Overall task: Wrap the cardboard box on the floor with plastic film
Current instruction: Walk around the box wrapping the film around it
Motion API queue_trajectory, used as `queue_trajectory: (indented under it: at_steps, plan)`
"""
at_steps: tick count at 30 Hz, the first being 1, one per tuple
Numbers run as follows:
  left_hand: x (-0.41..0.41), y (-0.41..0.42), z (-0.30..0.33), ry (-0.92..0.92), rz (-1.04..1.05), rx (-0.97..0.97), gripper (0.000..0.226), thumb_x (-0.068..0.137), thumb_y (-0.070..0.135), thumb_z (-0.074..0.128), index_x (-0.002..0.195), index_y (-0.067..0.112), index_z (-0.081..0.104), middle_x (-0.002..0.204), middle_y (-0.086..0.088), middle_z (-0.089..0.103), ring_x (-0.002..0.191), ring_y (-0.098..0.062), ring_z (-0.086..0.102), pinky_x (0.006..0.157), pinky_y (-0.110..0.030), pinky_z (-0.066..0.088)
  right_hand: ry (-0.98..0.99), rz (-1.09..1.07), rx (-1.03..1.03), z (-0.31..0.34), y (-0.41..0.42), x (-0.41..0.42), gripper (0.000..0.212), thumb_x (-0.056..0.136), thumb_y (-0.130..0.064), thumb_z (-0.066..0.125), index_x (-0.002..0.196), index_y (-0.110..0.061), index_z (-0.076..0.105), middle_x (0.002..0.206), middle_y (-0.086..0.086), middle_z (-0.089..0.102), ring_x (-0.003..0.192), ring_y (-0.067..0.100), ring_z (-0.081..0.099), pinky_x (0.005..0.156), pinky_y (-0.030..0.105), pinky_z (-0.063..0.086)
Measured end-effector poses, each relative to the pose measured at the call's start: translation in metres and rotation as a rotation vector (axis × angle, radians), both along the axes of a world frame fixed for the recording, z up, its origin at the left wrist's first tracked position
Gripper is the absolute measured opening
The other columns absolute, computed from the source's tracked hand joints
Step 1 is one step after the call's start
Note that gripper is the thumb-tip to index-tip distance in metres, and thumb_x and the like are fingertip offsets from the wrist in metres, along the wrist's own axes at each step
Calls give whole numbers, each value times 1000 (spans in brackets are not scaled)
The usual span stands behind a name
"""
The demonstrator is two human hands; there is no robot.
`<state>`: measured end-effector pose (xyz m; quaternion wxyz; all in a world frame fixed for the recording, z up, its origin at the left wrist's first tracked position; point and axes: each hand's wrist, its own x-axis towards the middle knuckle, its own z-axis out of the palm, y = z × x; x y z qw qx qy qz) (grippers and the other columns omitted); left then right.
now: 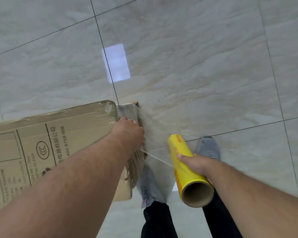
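We see the cardboard box (pixel 46 152) lying on the tiled floor (pixel 196 66), its right end already banded with plastic film (pixel 127 110). Our left hand (pixel 129 131) presses down on that end; how its fingers lie, we cannot tell. Our right hand (pixel 196 164) grips the yellow film roll (pixel 187 169), a strand stretching to the box.

Open tiled floor (pixel 196 66) ahead & to the right of cardboard box (pixel 50 148): wide free room there. Box blocks the left side. Film sheet (pixel 155 133) stretches betw. box's right end & yellow roll (pixel 186 167), closing that gap. Left hand (pixel 129 129) sits on box end; right hand (pixel 196 164) grips roll. Grey shoes (pixel 208 148) stand just below the film, crowding the near floor.
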<state>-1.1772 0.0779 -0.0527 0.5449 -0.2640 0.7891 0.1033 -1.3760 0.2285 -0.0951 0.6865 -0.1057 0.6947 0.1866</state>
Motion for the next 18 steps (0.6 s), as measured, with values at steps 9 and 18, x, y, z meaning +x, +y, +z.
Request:
queue_trajectory:
  at_steps: [9, 18]
  plan:
    - [11, 5, -4, -8, -160, -42, 41, 103, 30, 46, 140, 19, 60, 144, -8, 60, 132, -26, 55, 107, -40, 39, 34, -213, -20, -13, 8, 22, 57, 105, -49, 52, 145, -9, 56, 143, 21, 60, 125, 37, 64, 115, 48, 48]
    - [19, 10, -5, 76, -187, -49, 45, 101, 31, 47, 145, 22, 51, 144, -8, 60, 131, -28, 58, 107, -43, 41, -3, -280, 53, 7, 45, 32, 64, 97, -58, 62, 138, -10, 59, 129, 21, 71, 114, 38, 72, 110, 53, 55]
